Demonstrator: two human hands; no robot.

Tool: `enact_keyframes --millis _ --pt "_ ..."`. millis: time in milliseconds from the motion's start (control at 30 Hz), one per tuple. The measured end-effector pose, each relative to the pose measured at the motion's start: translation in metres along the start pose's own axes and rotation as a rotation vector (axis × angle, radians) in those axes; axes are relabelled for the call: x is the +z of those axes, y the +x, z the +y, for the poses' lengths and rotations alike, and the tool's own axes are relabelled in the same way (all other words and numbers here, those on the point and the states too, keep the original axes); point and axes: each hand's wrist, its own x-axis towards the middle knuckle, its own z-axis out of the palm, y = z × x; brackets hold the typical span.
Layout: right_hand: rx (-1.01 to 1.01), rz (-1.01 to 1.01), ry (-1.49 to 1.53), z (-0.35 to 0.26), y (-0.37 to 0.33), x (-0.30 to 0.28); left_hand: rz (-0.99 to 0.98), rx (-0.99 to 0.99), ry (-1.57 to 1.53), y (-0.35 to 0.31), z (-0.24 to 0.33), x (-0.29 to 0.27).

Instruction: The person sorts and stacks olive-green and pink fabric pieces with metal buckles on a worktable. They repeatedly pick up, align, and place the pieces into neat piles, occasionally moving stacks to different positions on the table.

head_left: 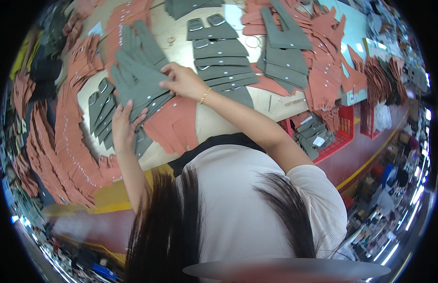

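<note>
A fanned stack of grey-green cut panels (139, 87), each with long pointed ends, lies in front of me on the table. At its right edge my right hand (185, 84) is closed, thumb and fingers pinching the top panel. My left hand (123, 128) is at the stack's lower left edge, its fingers stretched and apart; some fingertips touch or nearly touch the panels. Left of it lies a row of green pieces with buckles (102, 111). Beneath and below the stack are salmon-coloured panels (174, 125).
Overlapping green panels with metal buckles (219, 59) lie beyond my right hand. Long rows of salmon pieces (68, 137) cover the left side. More green panels (287, 63) rest on salmon ones at right. A red crate (343, 134) with green pieces stands beside the table.
</note>
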Motion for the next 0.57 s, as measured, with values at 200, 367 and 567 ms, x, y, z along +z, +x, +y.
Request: enact_keyframes --millis 200,367,567 --pt "-0.366 0.132 -0.271 -0.026 -0.006 0.002 0.001 0.035 0.041 0.0 0.0 0.002" --pt "-0.36 0.244 -0.061 -0.067 -0.023 -0.063 0.003 0.014 0.045 0.004 -0.001 -0.002" --pt "-0.281 0.607 -0.04 -0.082 -0.042 -0.205 0.009 0.032 0.058 0.005 -0.002 -0.002"
